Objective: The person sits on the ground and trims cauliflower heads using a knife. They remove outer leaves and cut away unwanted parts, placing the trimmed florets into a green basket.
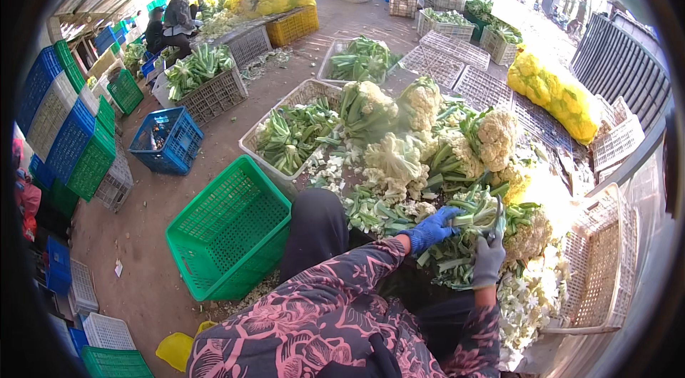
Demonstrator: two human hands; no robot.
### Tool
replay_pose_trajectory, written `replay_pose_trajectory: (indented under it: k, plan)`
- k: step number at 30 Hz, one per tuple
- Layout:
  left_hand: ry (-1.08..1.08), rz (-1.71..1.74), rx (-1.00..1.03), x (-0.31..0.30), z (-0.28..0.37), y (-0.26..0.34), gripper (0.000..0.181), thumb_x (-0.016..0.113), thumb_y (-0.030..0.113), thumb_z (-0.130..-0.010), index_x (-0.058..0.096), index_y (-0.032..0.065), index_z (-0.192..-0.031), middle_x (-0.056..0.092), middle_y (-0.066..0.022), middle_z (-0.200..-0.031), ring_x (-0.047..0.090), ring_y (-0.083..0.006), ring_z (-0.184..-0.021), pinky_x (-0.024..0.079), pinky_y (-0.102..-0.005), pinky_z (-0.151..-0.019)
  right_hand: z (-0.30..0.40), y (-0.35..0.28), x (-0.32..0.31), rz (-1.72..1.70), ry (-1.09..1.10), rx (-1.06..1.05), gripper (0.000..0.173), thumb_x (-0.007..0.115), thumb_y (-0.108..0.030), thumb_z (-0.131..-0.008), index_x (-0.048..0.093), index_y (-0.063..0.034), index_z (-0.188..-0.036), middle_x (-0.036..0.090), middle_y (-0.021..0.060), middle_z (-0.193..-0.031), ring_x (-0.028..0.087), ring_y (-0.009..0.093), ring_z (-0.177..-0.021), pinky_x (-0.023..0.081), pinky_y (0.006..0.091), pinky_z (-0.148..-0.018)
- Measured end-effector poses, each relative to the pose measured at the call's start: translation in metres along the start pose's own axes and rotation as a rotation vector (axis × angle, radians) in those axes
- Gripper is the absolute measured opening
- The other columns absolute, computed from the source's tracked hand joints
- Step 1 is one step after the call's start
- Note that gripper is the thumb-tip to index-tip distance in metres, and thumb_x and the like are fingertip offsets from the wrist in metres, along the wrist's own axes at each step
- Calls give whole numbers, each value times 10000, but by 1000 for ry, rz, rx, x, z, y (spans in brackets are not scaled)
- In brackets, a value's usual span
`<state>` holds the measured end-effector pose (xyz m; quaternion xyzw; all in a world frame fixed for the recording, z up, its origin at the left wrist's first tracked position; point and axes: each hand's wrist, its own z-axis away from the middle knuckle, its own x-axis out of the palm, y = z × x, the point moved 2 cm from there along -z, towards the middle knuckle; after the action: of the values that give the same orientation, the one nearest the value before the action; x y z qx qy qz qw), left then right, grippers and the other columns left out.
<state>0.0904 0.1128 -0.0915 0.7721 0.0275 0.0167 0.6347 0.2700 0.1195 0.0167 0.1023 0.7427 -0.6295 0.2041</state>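
Note:
In the head view my left hand (pixel 432 229), in a blue glove, grips the pale leaf stalks (pixel 468 216) of a leafy cauliflower plant. Beside it my right hand (pixel 488 261), in a grey glove, is closed around a cutting tool with a dark, narrow blade (pixel 500 212). The blade stands upright against the stalks; the glove covers its handle. Just right of the tool rests a cauliflower head (pixel 527 236). Trimmed green leaves (pixel 452 271) lie under both hands. Ahead, more cauliflowers (pixel 393 156) with leaves are piled up, and white cut pieces (pixel 527 292) lie at the right.
A green plastic crate (pixel 227 228) stands left of my knee. Beyond it are a pale crate of leaves (pixel 251 142) and a blue crate (pixel 167 140). An upright pale crate (pixel 602 263) borders the right side. A yellow net sack (pixel 554 94) lies farther off. People (pixel 182 16) sit at the back.

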Motion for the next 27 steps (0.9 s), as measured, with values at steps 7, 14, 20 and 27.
replay_pose_trajectory:
  k: [7,14,20,27]
  plan:
    - [1,-126,-121,-11,-8,33,546,682,237,-865,476,88,-1348,578,-58,-1210,528,-129,-1039,475,-298,-884,104,-22,12,-497,-282,469,154,552,-101,-843,543,-33,-981,518,-8,-676,482,63,-528,385,219,-464]
    - [17,198,-140,-16,-11,8,536,675,138,-873,468,143,-1367,591,24,-966,489,-55,-723,444,-197,-631,40,33,2,189,39,-36,253,590,-240,-849,534,-71,-1029,625,184,-768,612,393,-715,479,452,-671]
    - [-18,230,-228,-10,-11,28,526,672,156,-872,464,147,-1354,599,-12,-938,525,-67,-727,462,-211,-611,17,35,9,477,-48,68,261,518,-273,-872,518,-63,-1025,649,236,-862,625,427,-821,479,499,-741]
    - [31,62,-191,-4,-19,33,436,664,172,-870,533,113,-1281,629,-37,-945,556,-91,-771,467,-233,-664,0,64,20,768,-168,37,325,465,-239,-887,499,19,-1083,641,281,-929,621,438,-887,486,496,-796]
